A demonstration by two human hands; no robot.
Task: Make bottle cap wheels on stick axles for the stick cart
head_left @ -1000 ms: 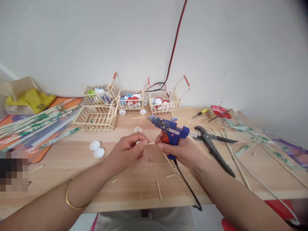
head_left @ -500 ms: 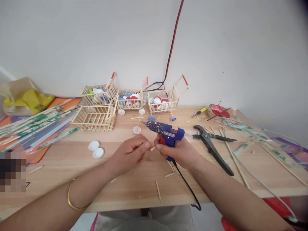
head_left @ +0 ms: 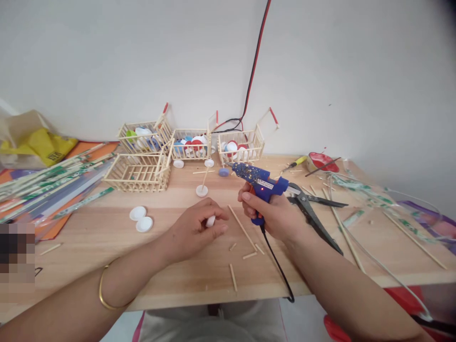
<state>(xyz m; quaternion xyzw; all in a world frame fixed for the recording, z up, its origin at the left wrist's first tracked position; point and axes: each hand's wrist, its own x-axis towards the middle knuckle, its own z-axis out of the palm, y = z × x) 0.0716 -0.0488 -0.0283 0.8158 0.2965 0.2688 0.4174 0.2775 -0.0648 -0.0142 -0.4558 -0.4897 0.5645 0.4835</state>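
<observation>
My right hand (head_left: pixel 265 204) is wrapped round the handle of a blue glue gun (head_left: pixel 258 180), whose nozzle points left and whose small red light is on. Speckled residue covers its front barrel. In my left hand (head_left: pixel 199 228) is a white bottle cap (head_left: pixel 210 221), partly hidden by the curled fingers; thumb and fingertips are apart in front of it. Just beyond that hand, a white cap with a stick (head_left: pixel 205 178) standing in it rests on the table. Between my hands lie a thin wooden stick (head_left: pixel 242 229) and several short cut pieces (head_left: pixel 232 278).
Along the wall stand several small stick-built carts (head_left: pixel 190 142), some filled with bottle caps. Two white caps (head_left: pixel 144 223) lie left. Black-handled cutters (head_left: pixel 313 218), a yellow knife (head_left: pixel 297 163) and a red-lined bowl (head_left: pixel 322 162) are right. Wrapped sticks (head_left: pixel 53 178) pile up left.
My hands have moved apart. The glue gun has gone up and right, away from my left hand. The small stick piece between my fingers no longer shows there; a white cap now shows in my left hand.
</observation>
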